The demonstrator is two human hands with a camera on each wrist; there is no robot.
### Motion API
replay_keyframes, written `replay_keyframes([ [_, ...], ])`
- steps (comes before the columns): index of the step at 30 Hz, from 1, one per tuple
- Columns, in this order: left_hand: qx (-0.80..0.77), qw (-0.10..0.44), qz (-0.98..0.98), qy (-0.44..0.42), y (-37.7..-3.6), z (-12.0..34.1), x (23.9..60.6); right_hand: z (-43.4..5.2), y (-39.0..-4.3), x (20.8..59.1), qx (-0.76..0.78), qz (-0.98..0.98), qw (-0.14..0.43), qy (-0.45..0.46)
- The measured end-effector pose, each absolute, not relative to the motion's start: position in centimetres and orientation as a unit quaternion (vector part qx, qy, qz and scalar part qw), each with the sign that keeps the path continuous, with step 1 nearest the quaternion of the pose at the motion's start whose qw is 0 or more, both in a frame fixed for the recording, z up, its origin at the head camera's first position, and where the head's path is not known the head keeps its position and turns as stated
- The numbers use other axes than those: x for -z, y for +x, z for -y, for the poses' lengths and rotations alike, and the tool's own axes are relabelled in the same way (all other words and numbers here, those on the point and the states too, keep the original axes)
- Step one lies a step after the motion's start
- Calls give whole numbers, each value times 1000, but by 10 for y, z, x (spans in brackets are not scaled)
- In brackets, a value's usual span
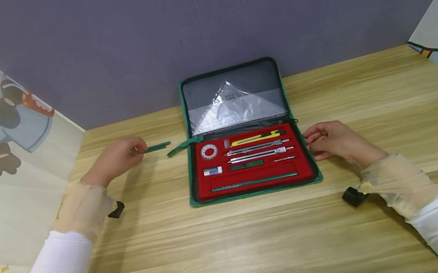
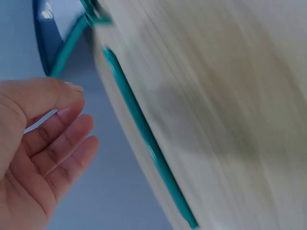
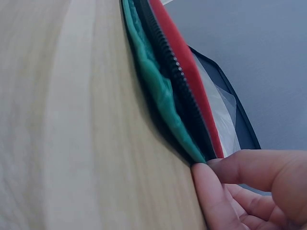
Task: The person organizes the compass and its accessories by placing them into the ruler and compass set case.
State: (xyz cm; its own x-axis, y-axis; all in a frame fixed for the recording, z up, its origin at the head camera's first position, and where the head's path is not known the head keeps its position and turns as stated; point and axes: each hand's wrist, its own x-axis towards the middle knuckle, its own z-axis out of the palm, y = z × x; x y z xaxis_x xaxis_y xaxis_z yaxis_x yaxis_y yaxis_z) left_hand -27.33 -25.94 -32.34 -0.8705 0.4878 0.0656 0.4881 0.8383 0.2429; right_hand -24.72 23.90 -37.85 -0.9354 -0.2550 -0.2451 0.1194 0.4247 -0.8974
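In the head view my left hand (image 1: 116,161) is just above a green pencil (image 1: 157,146) lying on the table, left of a zip case. The left wrist view shows this hand's (image 2: 48,139) fingers loosely bent and apart from the pencil (image 2: 141,120), with nothing between them. The green-edged case (image 1: 254,194) lies unfolded, its lid upright at the back. At its right edge my right hand (image 1: 333,141) pinches the green border (image 3: 160,93) between thumb and finger, beside the black zip (image 3: 177,62).
The red insert (image 1: 215,156) carries a yellow cutter (image 1: 254,139), two metal compasses (image 1: 259,154), a white eraser (image 1: 213,171), a round white disc (image 1: 203,150) and another green pencil (image 1: 254,181). Clear set squares (image 1: 231,108) sit in the lid. A grey panel (image 1: 225,19) stands behind.
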Motion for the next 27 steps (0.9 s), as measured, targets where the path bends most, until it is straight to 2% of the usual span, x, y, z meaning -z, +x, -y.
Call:
replay_keyframes([
  [8, 87, -17, 974, -208, -288, 289, 332, -239, -247, 379, 536, -824, 175, -43],
  [27, 92, -17, 969, -231, -300, 298, 346, -239, -246, 379, 537, -825, 170, -47],
])
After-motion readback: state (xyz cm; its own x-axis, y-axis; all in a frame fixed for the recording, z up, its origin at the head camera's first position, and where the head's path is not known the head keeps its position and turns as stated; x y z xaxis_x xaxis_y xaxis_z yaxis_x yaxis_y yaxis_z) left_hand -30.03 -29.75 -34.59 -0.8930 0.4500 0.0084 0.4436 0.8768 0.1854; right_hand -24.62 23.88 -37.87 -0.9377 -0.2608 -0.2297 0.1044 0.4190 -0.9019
